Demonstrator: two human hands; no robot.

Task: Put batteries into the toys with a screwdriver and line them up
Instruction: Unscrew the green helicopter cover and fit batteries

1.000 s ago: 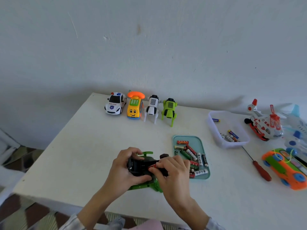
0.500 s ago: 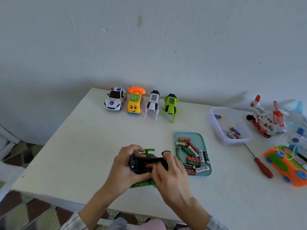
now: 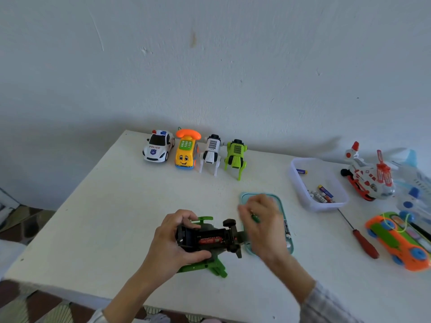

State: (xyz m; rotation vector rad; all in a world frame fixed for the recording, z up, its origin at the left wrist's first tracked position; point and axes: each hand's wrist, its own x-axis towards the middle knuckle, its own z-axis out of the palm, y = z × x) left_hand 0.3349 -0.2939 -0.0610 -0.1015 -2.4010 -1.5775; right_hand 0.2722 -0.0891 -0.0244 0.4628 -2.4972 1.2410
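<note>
My left hand (image 3: 173, 243) grips a green and black toy (image 3: 210, 243) turned underside up near the table's front edge. Its battery bay is uncovered and a red battery (image 3: 210, 240) lies inside. My right hand (image 3: 263, 224) hovers over the teal tray (image 3: 290, 247) just to the right, blurred, pinching a green battery (image 3: 255, 217). The hand hides most of the tray's batteries. Lined up at the back are a police car (image 3: 158, 146), a yellow phone car (image 3: 186, 151), a white robot dog (image 3: 211, 151) and a green robot dog (image 3: 236, 156). A red-handled screwdriver (image 3: 365, 242) lies to the right.
A clear tub (image 3: 300, 194) with several batteries stands at back right. Beyond it sit a red and white helicopter (image 3: 368, 177), a pale blue toy plane (image 3: 417, 187) and an orange and green car (image 3: 400, 241). The table edge runs along the front and left.
My right hand left the toy's battery bay and moved right over the teal tray, where it now pinches a green battery. The left hand still grips the toy.
</note>
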